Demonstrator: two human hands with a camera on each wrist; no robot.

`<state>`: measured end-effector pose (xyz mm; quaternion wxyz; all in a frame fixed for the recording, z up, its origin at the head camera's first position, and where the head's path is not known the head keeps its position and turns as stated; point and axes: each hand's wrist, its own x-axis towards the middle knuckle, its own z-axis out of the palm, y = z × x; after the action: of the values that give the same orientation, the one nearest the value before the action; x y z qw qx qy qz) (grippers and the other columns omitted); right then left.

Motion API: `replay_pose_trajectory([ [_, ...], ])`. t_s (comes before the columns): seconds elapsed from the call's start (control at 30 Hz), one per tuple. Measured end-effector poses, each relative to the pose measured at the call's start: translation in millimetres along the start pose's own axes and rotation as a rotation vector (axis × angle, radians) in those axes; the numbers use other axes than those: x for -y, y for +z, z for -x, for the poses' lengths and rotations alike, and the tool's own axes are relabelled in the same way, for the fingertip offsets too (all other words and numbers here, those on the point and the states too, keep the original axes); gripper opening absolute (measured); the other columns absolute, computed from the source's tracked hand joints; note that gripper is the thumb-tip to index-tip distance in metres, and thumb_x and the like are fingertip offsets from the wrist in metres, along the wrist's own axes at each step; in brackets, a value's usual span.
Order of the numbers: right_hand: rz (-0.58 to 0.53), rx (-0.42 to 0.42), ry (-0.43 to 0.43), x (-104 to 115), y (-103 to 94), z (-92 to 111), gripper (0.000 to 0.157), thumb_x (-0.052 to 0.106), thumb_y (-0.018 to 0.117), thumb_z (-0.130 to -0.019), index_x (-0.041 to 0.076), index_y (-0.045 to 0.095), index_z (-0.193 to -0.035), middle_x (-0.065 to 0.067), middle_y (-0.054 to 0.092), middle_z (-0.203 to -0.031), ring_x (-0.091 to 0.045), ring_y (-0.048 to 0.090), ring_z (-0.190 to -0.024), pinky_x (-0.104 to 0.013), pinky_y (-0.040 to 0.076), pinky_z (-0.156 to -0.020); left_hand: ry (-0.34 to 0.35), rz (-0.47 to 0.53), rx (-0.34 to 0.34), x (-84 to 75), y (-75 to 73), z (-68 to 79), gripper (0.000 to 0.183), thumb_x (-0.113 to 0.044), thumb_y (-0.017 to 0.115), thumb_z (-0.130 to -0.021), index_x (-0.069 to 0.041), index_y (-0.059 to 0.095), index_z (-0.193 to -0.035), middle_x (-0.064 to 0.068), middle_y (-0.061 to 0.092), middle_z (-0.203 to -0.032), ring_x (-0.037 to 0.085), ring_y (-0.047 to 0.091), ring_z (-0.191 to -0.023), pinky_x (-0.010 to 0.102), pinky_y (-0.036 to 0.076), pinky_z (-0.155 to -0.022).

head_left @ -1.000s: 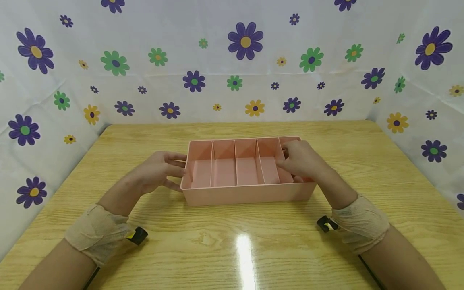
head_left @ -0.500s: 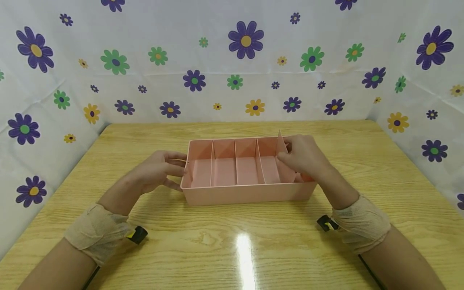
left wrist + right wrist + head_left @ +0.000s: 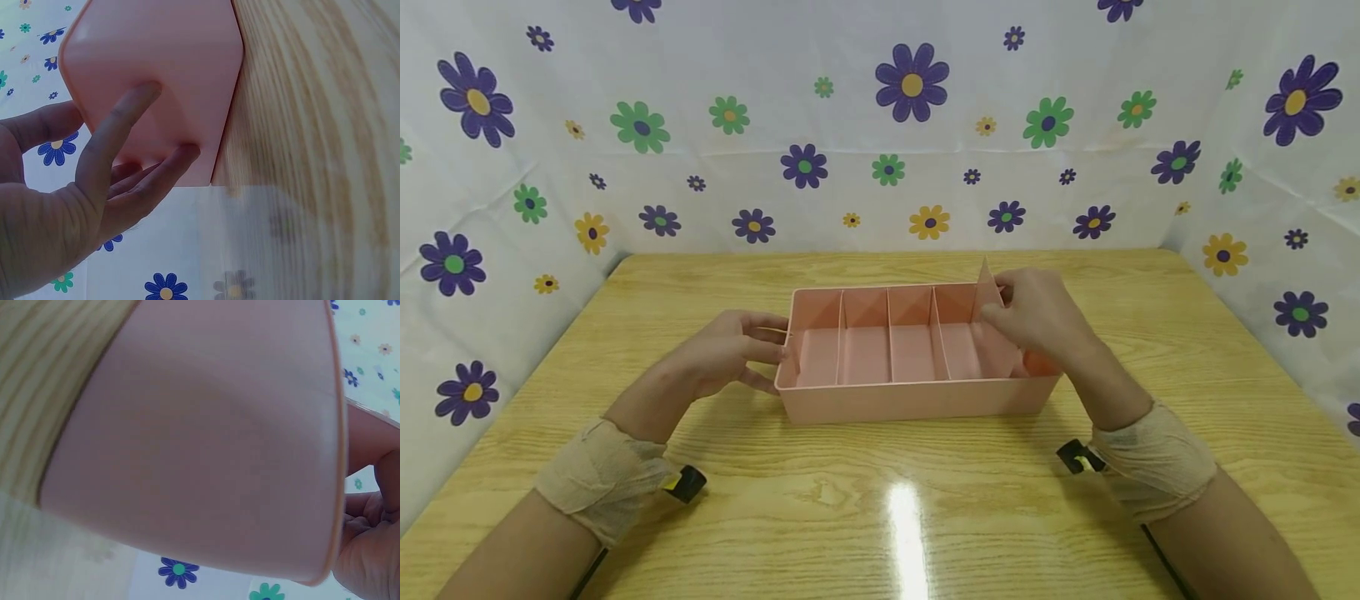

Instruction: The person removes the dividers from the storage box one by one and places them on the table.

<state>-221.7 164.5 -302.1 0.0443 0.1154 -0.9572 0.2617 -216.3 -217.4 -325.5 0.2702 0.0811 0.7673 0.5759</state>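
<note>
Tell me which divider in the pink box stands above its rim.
The rightmost divider, held in the right grip; the other three dividers rise no higher than the rim.

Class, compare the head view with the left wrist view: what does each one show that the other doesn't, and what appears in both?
Only the head view: compartments inside the pink box, and the right hand pinching a divider whose top corner stands above the box.

Only the left wrist view: the outer face of the end wall, seen broadly, with fingertips against it.

Both: the left hand touching the box, the wood-grain table and the flowered cloth.
</note>
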Motion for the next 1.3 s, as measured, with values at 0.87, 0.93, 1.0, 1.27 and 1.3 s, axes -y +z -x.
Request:
replay_pose_trajectory([
  [0.87,-0.061,-0.006,0.047,-1.5,-14.1,-3.2,0.019,0.015,0.059,-0.089,0.006,0.061,-0.073,-0.009,0.067,-0.073,-0.018,0.056,-0.065,-0.025,0.038,-0.055,0.015,0.0,0.025,-1.8,2.4,0.0,0.063,-0.003,0.056,-0.099,0.007,0.027,-0.154,0.031,0.034,-0.155,0.047,0.051,-0.13,0.05,0.06,-0.087],
  [0.93,-0.065,-0.02,0.042,-0.1,-16.7,-2.3,0.017,0.016,0.059,-0.088,0.006,0.065,-0.076,-0.011,0.071,-0.078,-0.02,0.061,-0.07,-0.025,0.042,-0.057,0.012,-0.001,0.024,-2.4,2.8,0.1,0.063,-0.003,0.056,-0.099,0.007,0.027,-0.154,0.031,0.034,-0.155,0.047,0.051,-0.129,0.05,0.059,-0.087],
  [1.0,-0.067,-0.035,0.036,2.1,-19.2,-1.3,0.016,0.017,0.059,-0.088,0.005,0.069,-0.082,-0.014,0.074,-0.085,-0.023,0.065,-0.075,-0.027,0.046,-0.059,0.01,0.002,0.019,-3.0,3.1,0.1,0.062,-0.003,0.056,-0.099,0.007,0.027,-0.153,0.031,0.034,-0.154,0.047,0.051,-0.129,0.05,0.059,-0.087],
  [1.27,-0.104,-0.168,0.052,-3.5,-46.5,4.7,0.045,0.019,0.059,-0.093,0.001,0.063,-0.133,-0.026,0.071,-0.11,-0.04,0.069,-0.103,-0.05,0.06,-0.08,0.007,0.022,0.009,-2.3,3.5,0.6,0.063,-0.002,0.055,-0.099,0.008,0.025,-0.154,0.032,0.033,-0.154,0.048,0.05,-0.13,0.05,0.059,-0.087],
  [1.3,-0.119,-0.202,0.063,-6.4,-50.0,5.3,0.045,0.019,0.058,-0.093,0.002,0.062,-0.134,-0.026,0.071,-0.11,-0.041,0.069,-0.103,-0.051,0.06,-0.081,0.007,0.024,0.009,-1.9,3.7,0.3,0.064,-0.002,0.055,-0.099,0.008,0.024,-0.154,0.032,0.033,-0.154,0.048,0.05,-0.13,0.05,0.059,-0.087],
])
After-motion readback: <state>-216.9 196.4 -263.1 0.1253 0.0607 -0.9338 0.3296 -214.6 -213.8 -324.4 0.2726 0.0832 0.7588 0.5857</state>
